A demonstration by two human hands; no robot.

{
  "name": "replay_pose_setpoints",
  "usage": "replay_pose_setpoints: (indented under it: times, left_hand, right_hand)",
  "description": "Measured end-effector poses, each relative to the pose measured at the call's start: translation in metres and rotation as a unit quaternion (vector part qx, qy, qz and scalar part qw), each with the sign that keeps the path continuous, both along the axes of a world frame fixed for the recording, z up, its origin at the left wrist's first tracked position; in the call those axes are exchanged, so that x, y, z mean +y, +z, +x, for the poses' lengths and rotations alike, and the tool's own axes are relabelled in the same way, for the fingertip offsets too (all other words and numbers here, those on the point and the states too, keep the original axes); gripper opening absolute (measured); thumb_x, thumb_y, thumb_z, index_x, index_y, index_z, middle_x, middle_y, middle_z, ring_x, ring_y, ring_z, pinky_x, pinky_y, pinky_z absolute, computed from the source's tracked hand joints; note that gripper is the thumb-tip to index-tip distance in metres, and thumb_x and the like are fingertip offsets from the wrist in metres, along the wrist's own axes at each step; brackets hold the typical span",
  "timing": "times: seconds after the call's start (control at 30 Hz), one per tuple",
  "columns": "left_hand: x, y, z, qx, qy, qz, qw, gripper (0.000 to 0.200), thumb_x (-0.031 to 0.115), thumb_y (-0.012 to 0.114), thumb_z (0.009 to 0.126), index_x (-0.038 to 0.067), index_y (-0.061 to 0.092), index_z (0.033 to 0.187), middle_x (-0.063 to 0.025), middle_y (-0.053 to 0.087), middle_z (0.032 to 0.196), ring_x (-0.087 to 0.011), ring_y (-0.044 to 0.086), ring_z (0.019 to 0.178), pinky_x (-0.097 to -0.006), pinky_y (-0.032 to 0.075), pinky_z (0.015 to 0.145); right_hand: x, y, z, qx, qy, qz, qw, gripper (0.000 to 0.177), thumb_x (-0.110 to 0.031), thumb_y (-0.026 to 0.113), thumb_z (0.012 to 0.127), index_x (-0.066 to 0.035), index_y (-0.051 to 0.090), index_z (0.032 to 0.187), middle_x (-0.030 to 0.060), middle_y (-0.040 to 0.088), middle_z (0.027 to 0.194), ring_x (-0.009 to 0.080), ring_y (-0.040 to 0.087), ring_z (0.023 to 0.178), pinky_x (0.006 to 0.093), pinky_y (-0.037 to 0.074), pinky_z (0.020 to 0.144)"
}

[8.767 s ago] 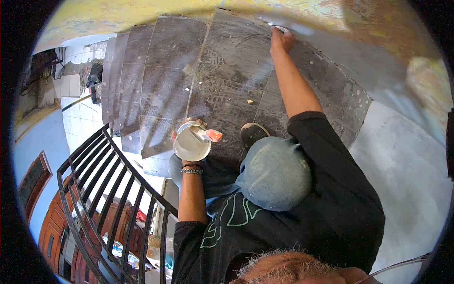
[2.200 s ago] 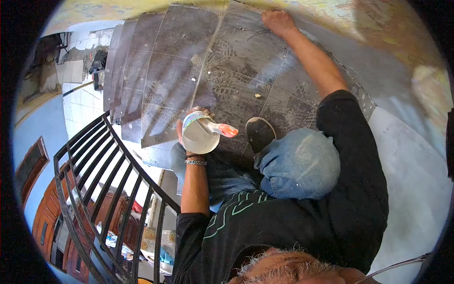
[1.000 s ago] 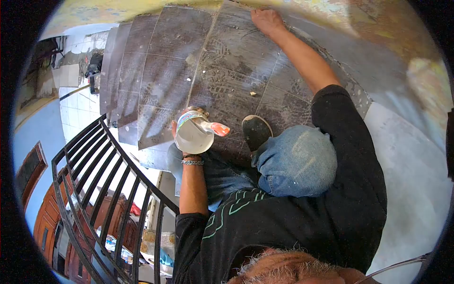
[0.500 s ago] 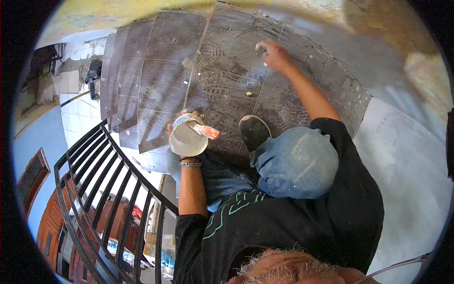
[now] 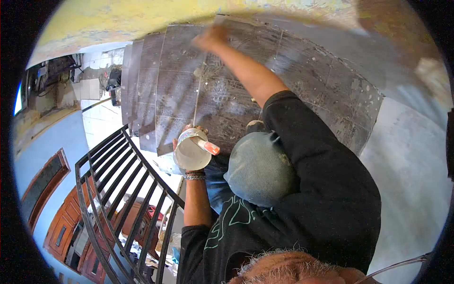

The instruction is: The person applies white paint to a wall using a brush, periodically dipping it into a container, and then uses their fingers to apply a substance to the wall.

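A white tub (image 5: 188,155) is held in my left hand (image 5: 188,128), whose fingers wrap round its far side. A tool with an orange and white handle (image 5: 211,147) rests in the tub, its handle leaning over the right rim. My right hand (image 5: 211,38) is stretched out far ahead, over the dark tiled floor (image 5: 227,109) near the foot of the yellow wall. It is smeared by motion, so its fingers and anything in them cannot be made out.
A black metal railing (image 5: 130,146) stands at the left. The yellow wall (image 5: 142,16) runs along the top and a grey-white surface (image 5: 411,165) lies at the right. Small debris dots the tiles. My bent knee (image 5: 260,168) is in front of me.
My right hand has swung forward and to the left, from the right part of the floor towards the yellow wall. The tub stays in my left hand. The camera view has shifted.
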State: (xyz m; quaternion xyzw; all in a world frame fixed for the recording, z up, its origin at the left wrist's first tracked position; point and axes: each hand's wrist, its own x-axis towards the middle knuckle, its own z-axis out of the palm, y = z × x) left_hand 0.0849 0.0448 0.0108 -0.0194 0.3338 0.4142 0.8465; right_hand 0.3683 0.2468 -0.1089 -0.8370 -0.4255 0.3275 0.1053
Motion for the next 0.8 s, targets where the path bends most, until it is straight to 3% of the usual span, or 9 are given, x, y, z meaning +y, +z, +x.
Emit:
replay_pose_setpoints:
  times: [0.07, 0.27, 0.53, 0.57, 0.6, 0.63, 0.7, 0.73, 0.8]
  left_hand:
    - [-0.001, -0.002, -0.013, 0.040, 0.000, 0.012, 0.999, 0.062, 0.046, 0.033, 0.079, -0.002, 0.031, 0.119, -0.0245, 0.042, 0.110, -0.0377, 0.044, 0.099, -0.0480, 0.037, 0.083]
    - [-0.013, 0.001, -0.036, -0.042, -0.025, 0.121, 0.991, 0.053, 0.033, 0.040, 0.082, 0.009, 0.022, 0.125, -0.0133, 0.036, 0.121, -0.0290, 0.042, 0.105, -0.0437, 0.035, 0.087]
    - [-0.017, 0.002, -0.029, -0.047, -0.033, 0.121, 0.991, 0.053, 0.027, 0.044, 0.081, 0.009, 0.020, 0.125, -0.0131, 0.040, 0.118, -0.0270, 0.043, 0.105, -0.0431, 0.039, 0.082]
    - [-0.017, 0.004, -0.030, -0.028, -0.056, 0.131, 0.989, 0.055, 0.027, 0.045, 0.081, 0.008, 0.020, 0.125, -0.0120, 0.041, 0.118, -0.0252, 0.042, 0.105, -0.0419, 0.037, 0.085]
    - [-0.021, 0.005, -0.033, 0.339, -0.182, 0.220, 0.896, 0.057, 0.027, 0.049, 0.079, 0.008, 0.020, 0.125, -0.0097, 0.042, 0.118, -0.0203, 0.044, 0.105, -0.0369, 0.033, 0.090]
    - [-0.019, 0.013, -0.031, 0.344, -0.183, 0.220, 0.894, 0.057, 0.027, 0.049, 0.079, 0.008, 0.020, 0.125, -0.0097, 0.042, 0.118, -0.0203, 0.044, 0.105, -0.0369, 0.033, 0.090]
    - [-0.008, 0.034, -0.021, -0.159, 0.135, -0.182, 0.961, 0.057, 0.050, 0.035, 0.078, 0.005, 0.037, 0.114, -0.0200, 0.044, 0.106, -0.0377, 0.044, 0.094, -0.0495, 0.043, 0.068]
    - [-0.017, 0.015, -0.032, 0.074, -0.054, 0.106, 0.990, 0.057, 0.032, 0.049, 0.078, 0.007, 0.025, 0.122, -0.0097, 0.039, 0.119, -0.0204, 0.043, 0.105, -0.0358, 0.035, 0.088]
    - [-0.009, 0.036, -0.019, -0.004, -0.040, 0.120, 0.992, 0.055, 0.035, 0.047, 0.079, 0.007, 0.026, 0.122, -0.0116, 0.039, 0.118, -0.0233, 0.042, 0.105, -0.0376, 0.038, 0.084]
  right_hand:
    - [-0.002, 0.032, -0.060, 0.503, 0.289, 0.079, 0.811, 0.038, -0.039, 0.041, 0.080, -0.015, 0.052, 0.107, 0.0127, 0.048, 0.112, 0.0251, 0.042, 0.107, 0.0403, 0.030, 0.092]
    - [-0.071, 0.070, -0.046, 0.044, 0.209, 0.381, 0.900, 0.046, -0.035, 0.056, 0.069, -0.003, 0.052, 0.102, 0.0191, 0.050, 0.102, 0.0306, 0.046, 0.096, 0.0377, 0.035, 0.085]
    - [-0.166, 0.031, 0.118, -0.204, -0.355, 0.030, 0.912, 0.077, -0.047, 0.040, 0.075, 0.009, 0.016, 0.123, 0.0269, 0.014, 0.129, 0.0394, 0.014, 0.120, 0.0526, 0.004, 0.095]
    - [-0.148, 0.017, 0.113, -0.202, -0.349, 0.045, 0.914, 0.079, -0.050, 0.037, 0.075, 0.008, 0.015, 0.124, 0.0255, 0.014, 0.129, 0.0391, 0.011, 0.120, 0.0508, 0.001, 0.096]
    - [-0.121, 0.004, 0.094, -0.198, -0.342, 0.062, 0.917, 0.081, -0.054, 0.035, 0.075, 0.006, 0.014, 0.125, 0.0240, 0.014, 0.130, 0.0389, 0.007, 0.121, 0.0490, -0.003, 0.096]
    - [-0.092, 0.008, 0.067, -0.206, -0.299, 0.045, 0.931, 0.077, -0.050, 0.041, 0.074, 0.006, 0.021, 0.123, 0.0255, 0.019, 0.128, 0.0374, 0.015, 0.120, 0.0465, 0.006, 0.098]
    - [-0.060, 0.034, -0.002, -0.031, -0.027, 0.095, 0.995, 0.059, -0.042, 0.051, 0.070, 0.002, 0.044, 0.110, 0.0251, 0.038, 0.116, 0.0324, 0.040, 0.106, 0.0400, 0.034, 0.087]
    - [-0.042, -0.004, -0.047, 0.061, 0.210, 0.046, 0.975, 0.047, -0.041, 0.050, 0.072, -0.006, 0.052, 0.104, 0.0190, 0.049, 0.107, 0.0285, 0.048, 0.095, 0.0395, 0.038, 0.082]
    - [-0.065, 0.044, -0.108, 0.432, 0.487, 0.040, 0.758, 0.031, -0.031, 0.047, 0.077, -0.011, 0.055, 0.100, 0.0108, 0.057, 0.095, 0.0239, 0.053, 0.087, 0.0351, 0.040, 0.078]
